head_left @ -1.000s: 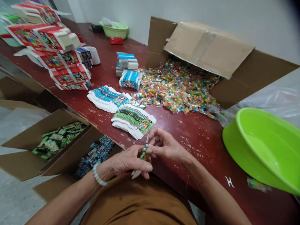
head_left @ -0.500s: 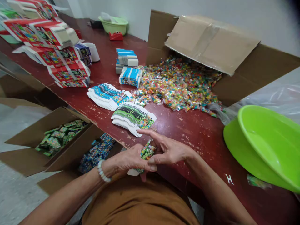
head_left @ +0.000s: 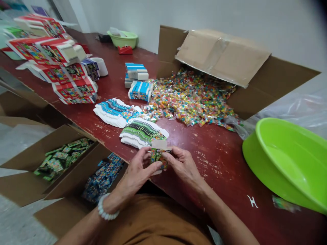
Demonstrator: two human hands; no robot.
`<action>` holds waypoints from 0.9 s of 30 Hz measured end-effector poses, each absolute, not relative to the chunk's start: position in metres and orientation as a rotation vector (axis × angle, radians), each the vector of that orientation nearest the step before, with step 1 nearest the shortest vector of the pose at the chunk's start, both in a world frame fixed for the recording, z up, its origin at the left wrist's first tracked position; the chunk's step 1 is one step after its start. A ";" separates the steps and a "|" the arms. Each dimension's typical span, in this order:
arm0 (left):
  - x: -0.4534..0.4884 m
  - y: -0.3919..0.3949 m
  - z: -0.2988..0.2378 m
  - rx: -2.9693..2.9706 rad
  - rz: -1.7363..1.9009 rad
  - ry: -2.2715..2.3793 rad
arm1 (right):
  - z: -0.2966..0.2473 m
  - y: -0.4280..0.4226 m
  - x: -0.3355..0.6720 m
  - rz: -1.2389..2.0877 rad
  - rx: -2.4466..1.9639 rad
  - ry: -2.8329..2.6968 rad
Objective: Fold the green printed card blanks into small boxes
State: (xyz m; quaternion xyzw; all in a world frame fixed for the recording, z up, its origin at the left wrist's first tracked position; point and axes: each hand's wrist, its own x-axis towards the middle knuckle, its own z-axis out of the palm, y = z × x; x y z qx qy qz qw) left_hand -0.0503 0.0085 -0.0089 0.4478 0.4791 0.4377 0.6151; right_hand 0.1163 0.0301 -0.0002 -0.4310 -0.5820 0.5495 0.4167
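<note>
Between my two hands, at the table's front edge, is a small green printed candy box (head_left: 158, 155) with a pale flap standing up at its top. My left hand (head_left: 143, 165) grips its left side, thumb across the front. On the other side my right hand (head_left: 180, 165) pinches the box, its thumb on the upper front. Just beyond lies a fanned stack of flat green boxes (head_left: 143, 132), and behind it a stack of flat blue boxes (head_left: 116, 111). A heap of small wrapped candy packets (head_left: 189, 102) spills from a cardboard carton (head_left: 224, 54).
A green basin (head_left: 281, 163) stands at the right, a candy packet (head_left: 284, 203) beside it. Below the table's left edge are cartons of filled green boxes (head_left: 61, 156) and blue boxes (head_left: 102, 177). Red box bundles (head_left: 74, 86) are piled at the left, blue bundles (head_left: 140, 90) further back.
The green box has risen towards the table and now stands upright, its flap showing. My right hand's fingers, stretched out before, have closed on the box's right side.
</note>
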 end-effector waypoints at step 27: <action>-0.049 0.000 -0.002 0.660 1.036 0.968 | -0.013 0.041 0.119 1.131 -1.005 -1.523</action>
